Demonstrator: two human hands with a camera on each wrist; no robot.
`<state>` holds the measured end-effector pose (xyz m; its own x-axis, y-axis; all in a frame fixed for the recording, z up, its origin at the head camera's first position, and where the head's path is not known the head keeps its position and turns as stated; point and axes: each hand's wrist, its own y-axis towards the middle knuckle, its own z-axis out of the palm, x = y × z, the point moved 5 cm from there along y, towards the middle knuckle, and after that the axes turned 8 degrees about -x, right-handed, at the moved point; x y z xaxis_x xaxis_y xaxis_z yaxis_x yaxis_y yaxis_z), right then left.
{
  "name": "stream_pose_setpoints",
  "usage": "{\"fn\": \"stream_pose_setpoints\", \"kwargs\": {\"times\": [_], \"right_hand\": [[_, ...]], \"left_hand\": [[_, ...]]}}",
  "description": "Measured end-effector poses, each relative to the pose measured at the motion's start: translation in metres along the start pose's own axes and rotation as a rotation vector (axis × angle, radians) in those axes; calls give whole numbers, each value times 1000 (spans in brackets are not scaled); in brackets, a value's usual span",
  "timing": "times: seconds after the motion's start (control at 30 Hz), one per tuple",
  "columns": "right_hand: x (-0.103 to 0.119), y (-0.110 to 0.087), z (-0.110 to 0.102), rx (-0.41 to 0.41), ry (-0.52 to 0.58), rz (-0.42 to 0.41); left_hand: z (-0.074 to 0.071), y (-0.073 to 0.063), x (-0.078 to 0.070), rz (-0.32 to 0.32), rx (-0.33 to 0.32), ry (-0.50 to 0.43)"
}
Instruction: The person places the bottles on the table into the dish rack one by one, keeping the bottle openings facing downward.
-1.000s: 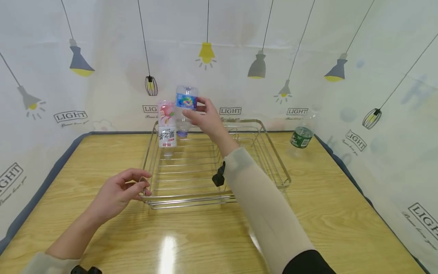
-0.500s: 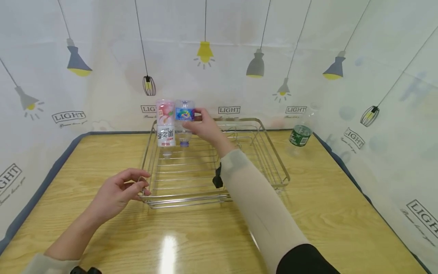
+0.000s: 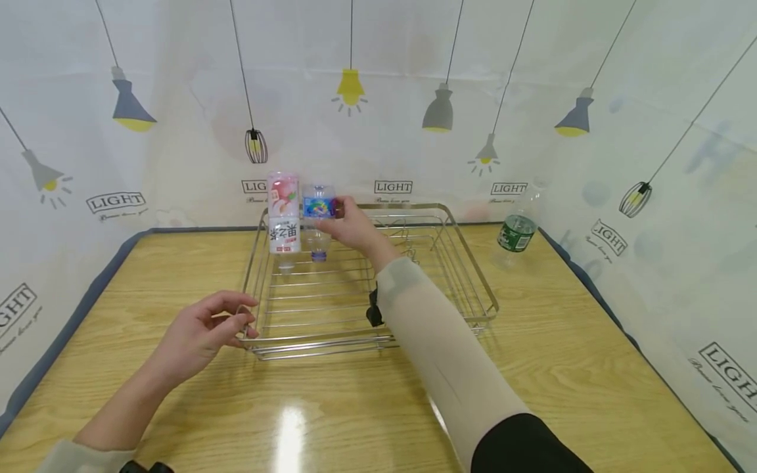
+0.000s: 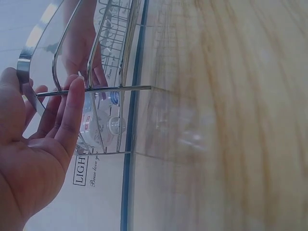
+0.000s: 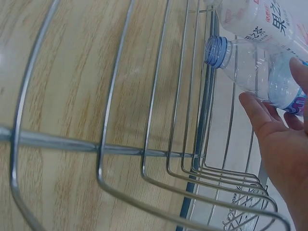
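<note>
Currently held bottle: the blue-labelled bottle (image 3: pixel 319 207), left of the upper centre of the head frame, over the far left part of the wire rack (image 3: pixel 475 263); upside down, close to upright, blue neck end lowest. Contact between neck and wires: cannot tell.
Right hand (image 3: pixel 353 226): thumb and fingers pinch the blue-labelled bottle around its body, from its right side in the head frame. The right wrist frame shows the thumb and the fingers on opposite sides of the clear plastic.
Left hand (image 3: pixel 204 332): fingers curled, gripping the wire rack at its near left corner, lower left of the head frame. In the left wrist frame the metal rim passes between thumb and fingers.
Neighbouring bottle: the pink-and-white bottle (image 3: pixel 284 210), just left of the blue-labelled bottle, also neck down, at the far left of the wire rack.
Outside bottle: 1 green-labelled bottle (image 3: pixel 516 233), right of the rack in the head frame, well apart from the hands.
Surface: wood-grain table (image 3: pixel 591 381), with a bright reflection at lower centre.
Backdrop: pale sheet (image 3: pixel 396 151) printed with hanging lamps and "LIGHT" lettering.
</note>
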<state>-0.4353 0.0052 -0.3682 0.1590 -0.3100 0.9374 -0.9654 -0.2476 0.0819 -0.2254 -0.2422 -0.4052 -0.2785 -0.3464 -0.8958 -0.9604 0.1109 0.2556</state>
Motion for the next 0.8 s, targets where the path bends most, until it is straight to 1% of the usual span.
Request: {"fn": "stream_pose_setpoints", "kwargs": {"times": [0.2, 0.43, 0.53, 0.67, 0.8], "right_hand": [[-1, 5, 2, -16, -104, 0], [-2, 3, 2, -8, -143, -2], [-3, 1, 2, -1, -142, 12], [-6, 0, 3, 15, -100, 34], [-8, 1, 2, 18, -91, 35]], "left_hand": [[-1, 1, 0, 6, -1, -7], [-1, 1, 0, -7, -3, -2], [0, 1, 1, -17, -2, -5], [0, 1, 2, -34, -3, -12], [1, 1, 2, -34, -5, -17]]}}
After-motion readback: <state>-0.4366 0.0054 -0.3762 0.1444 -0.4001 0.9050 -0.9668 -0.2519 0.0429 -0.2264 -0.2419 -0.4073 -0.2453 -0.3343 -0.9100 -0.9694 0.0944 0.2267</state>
